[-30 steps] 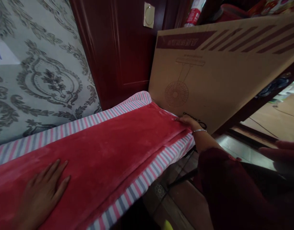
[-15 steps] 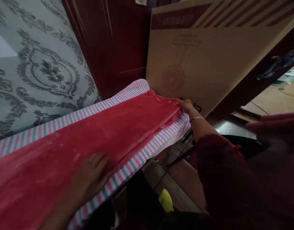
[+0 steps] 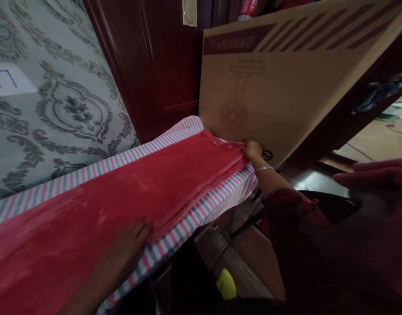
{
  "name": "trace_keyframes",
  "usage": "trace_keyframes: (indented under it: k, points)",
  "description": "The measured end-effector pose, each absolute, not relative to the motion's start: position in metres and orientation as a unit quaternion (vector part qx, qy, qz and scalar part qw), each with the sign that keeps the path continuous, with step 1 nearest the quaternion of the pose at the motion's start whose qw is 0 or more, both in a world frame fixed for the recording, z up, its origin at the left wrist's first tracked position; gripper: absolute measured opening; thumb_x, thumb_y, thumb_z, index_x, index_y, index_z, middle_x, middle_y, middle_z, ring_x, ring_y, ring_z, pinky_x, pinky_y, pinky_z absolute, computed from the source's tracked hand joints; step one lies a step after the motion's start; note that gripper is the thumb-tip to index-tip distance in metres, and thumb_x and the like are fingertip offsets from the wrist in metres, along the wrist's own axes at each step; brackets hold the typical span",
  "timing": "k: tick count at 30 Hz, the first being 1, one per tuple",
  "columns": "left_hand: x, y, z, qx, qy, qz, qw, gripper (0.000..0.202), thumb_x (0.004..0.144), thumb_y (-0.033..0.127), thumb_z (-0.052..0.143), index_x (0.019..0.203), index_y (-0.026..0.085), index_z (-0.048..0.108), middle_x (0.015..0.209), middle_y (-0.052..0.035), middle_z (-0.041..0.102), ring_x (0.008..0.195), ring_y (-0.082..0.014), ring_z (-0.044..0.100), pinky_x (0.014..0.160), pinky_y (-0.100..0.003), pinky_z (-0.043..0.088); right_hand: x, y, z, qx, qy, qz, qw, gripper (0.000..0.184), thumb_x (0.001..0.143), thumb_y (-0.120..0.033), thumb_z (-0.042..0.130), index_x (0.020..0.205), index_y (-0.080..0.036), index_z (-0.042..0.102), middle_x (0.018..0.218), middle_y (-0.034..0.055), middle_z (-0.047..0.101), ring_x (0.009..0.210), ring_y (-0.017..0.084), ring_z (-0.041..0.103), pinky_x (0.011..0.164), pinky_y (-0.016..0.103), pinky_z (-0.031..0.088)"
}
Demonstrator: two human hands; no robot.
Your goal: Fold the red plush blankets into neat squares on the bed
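Note:
A long red plush cloth (image 3: pixel 148 183), folded lengthwise, lies along a narrow surface covered by a striped white, pink and grey cloth (image 3: pixel 184 229). My right hand (image 3: pixel 252 151), with a thin bangle at the wrist, is closed on the far corner of the red cloth, pulling it into small creases. Layered folds run along its near edge. My left hand (image 3: pixel 130 243) rests on top of the red cloth by that edge, its fingers extended and a little dim.
A tall cardboard box (image 3: pixel 286 87) stands behind the far end, against a dark red door (image 3: pixel 168 57). Patterned wallpaper (image 3: pixel 76 109) borders the left side. Below are floor tiles (image 3: pixel 253 253) and a yellow object (image 3: pixel 226 284). A door handle (image 3: pixel 379 92) is at right.
My right hand has drawn the red cloth's corner slightly, lifting its edge. My left hand stays on the cloth, with its fingers drawn closer together. The view has tilted up a little.

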State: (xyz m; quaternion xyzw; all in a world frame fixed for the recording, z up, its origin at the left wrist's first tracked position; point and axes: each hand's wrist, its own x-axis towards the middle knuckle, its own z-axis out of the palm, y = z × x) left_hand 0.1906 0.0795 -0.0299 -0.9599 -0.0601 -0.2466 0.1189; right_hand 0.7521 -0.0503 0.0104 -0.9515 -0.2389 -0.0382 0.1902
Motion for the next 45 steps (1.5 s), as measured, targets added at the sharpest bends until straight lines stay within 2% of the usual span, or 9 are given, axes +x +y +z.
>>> trace_keyframes:
  k: [4,7,14,18,23,29,34,39,45]
  points:
    - [0.188,0.069,-0.033,-0.975,-0.11,-0.192,0.005,0.031,0.096,0.034,0.052,0.122,0.025,0.067,0.113,-0.0078,0.073,0.101,-0.0233,0.07,0.089,-0.034,0.057,0.745,-0.056,-0.014,-0.96,-0.204,-0.025,0.188,0.036,0.093,-0.028,0.063,0.123,-0.011,0.072,0.122,0.0223,0.071,0.116,0.031,0.067,0.091,0.034,0.051]
    - [0.185,0.074,-0.045,-0.967,-0.137,-0.214,0.0,0.031,0.101,0.043,0.047,0.111,0.025,0.071,0.103,-0.0072,0.073,0.092,-0.0226,0.072,0.081,-0.034,0.059,0.744,-0.059,-0.021,-0.96,-0.202,-0.027,0.194,0.037,0.095,-0.027,0.059,0.126,-0.013,0.071,0.123,0.0212,0.072,0.116,0.03,0.068,0.092,0.034,0.051]
    - [0.181,0.085,-0.073,-0.964,-0.122,-0.232,0.047,0.035,0.102,0.026,0.038,0.112,0.025,0.072,0.101,-0.0072,0.075,0.092,-0.0219,0.072,0.085,-0.034,0.058,0.743,-0.062,-0.024,-0.957,-0.199,-0.03,0.208,0.04,0.096,-0.025,0.053,0.131,-0.013,0.068,0.121,0.0199,0.073,0.113,0.028,0.068,0.092,0.032,0.049]
    - [0.178,0.087,-0.08,-0.959,-0.117,-0.249,0.064,0.034,0.102,0.027,0.039,0.112,0.025,0.071,0.103,-0.008,0.075,0.093,-0.0237,0.072,0.085,-0.036,0.057,0.737,-0.062,-0.021,-0.957,-0.196,-0.034,0.212,0.04,0.097,-0.02,0.048,0.129,-0.01,0.069,0.118,0.0227,0.072,0.112,0.031,0.067,0.092,0.037,0.049]
    - [0.184,0.085,-0.078,-0.96,-0.141,-0.236,0.044,0.033,0.099,0.023,0.041,0.114,0.022,0.07,0.099,-0.0091,0.073,0.088,-0.0241,0.071,0.081,-0.036,0.057,0.704,-0.055,-0.021,-0.947,-0.196,-0.108,0.229,0.049,0.096,-0.015,0.038,0.141,-0.012,0.06,0.142,0.0238,0.056,0.132,0.035,0.05,0.104,0.045,0.042]
    - [0.189,0.082,-0.07,-0.967,-0.166,-0.192,0.03,0.033,0.096,0.021,0.04,0.11,0.023,0.071,0.102,-0.0093,0.073,0.091,-0.0236,0.07,0.084,-0.037,0.057,0.642,-0.056,-0.047,-0.913,-0.304,-0.084,0.259,0.045,0.093,-0.015,0.04,0.126,-0.012,0.07,0.12,0.0167,0.067,0.106,0.026,0.062,0.095,0.035,0.047]
    - [0.191,0.071,-0.058,-0.97,-0.181,-0.161,0.032,0.038,0.091,0.011,0.04,0.112,0.019,0.071,0.098,-0.0112,0.069,0.09,-0.025,0.065,0.081,-0.038,0.053,0.622,-0.076,-0.059,-0.879,-0.416,-0.067,0.222,0.056,0.085,-0.007,0.047,0.136,-0.016,0.067,0.123,0.0142,0.065,0.112,0.025,0.061,0.097,0.029,0.047]
    - [0.196,0.062,-0.05,-0.967,-0.209,-0.144,0.008,0.034,0.09,0.009,0.043,0.109,0.018,0.071,0.096,-0.011,0.065,0.09,-0.0253,0.062,0.08,-0.037,0.049,0.619,-0.082,-0.053,-0.868,-0.461,-0.084,0.165,0.051,0.095,-0.013,0.042,0.139,-0.019,0.065,0.127,0.014,0.065,0.115,0.026,0.06,0.097,0.03,0.047]
    - [0.195,0.066,-0.054,-0.962,-0.187,-0.198,0.022,0.031,0.095,0.015,0.04,0.103,0.019,0.07,0.09,-0.0094,0.066,0.085,-0.0244,0.062,0.078,-0.037,0.05,0.615,-0.078,-0.044,-0.885,-0.437,-0.095,0.132,0.043,0.098,-0.012,0.039,0.126,-0.017,0.071,0.12,0.0152,0.068,0.109,0.024,0.061,0.091,0.029,0.046]
